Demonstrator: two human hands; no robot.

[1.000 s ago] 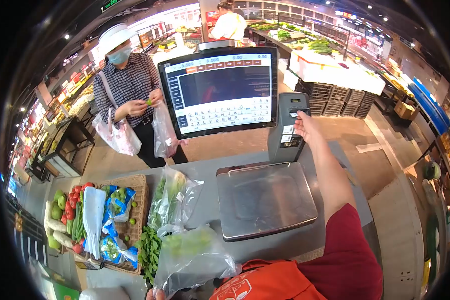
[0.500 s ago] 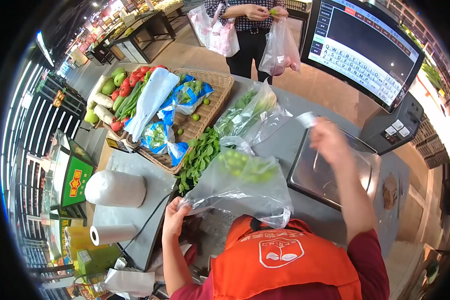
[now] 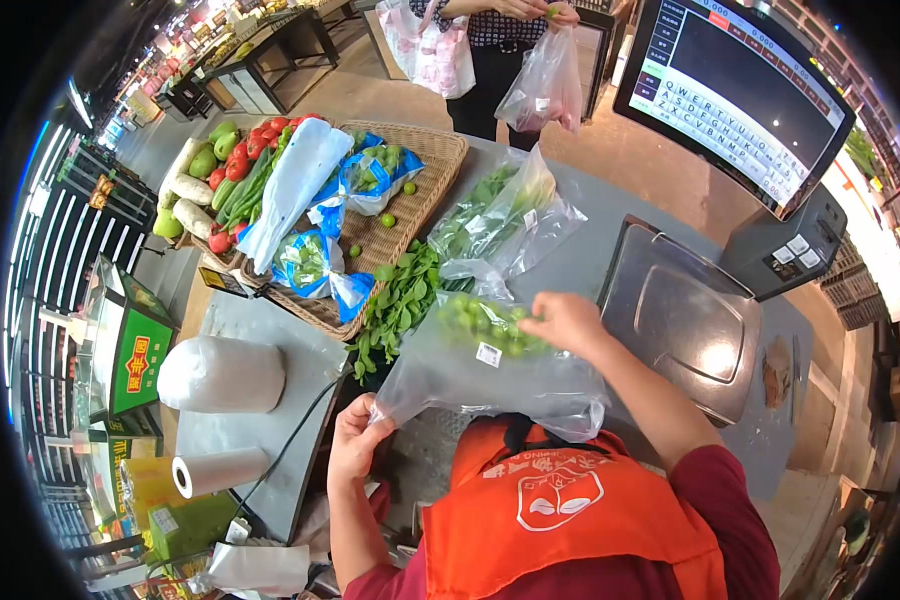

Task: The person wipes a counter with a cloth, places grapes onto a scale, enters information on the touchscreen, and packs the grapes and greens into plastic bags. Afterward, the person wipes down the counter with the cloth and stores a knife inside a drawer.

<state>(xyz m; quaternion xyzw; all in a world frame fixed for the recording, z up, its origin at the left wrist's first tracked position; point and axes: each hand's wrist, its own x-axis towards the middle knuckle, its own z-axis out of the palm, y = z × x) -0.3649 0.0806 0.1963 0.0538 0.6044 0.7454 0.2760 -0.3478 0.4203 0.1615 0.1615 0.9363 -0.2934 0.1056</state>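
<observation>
Clear, crinkled plastic bag (image 3: 450, 385) of round green fruit (image 3: 470, 318), white label (image 3: 488, 354) on it, at the grey table (image 3: 578, 258)'s near edge. Left hand (image 3: 355, 435) pinches one corner; right hand (image 3: 567, 322) meets the fruit, its grip unclear. A smooth strip of table separates bagged greens (image 3: 485, 212) from a rectangular metal scale (image 3: 685, 315).

Standing person (image 3: 488, 75) cut off above, label (image 3: 489, 354) too small to read
</observation>
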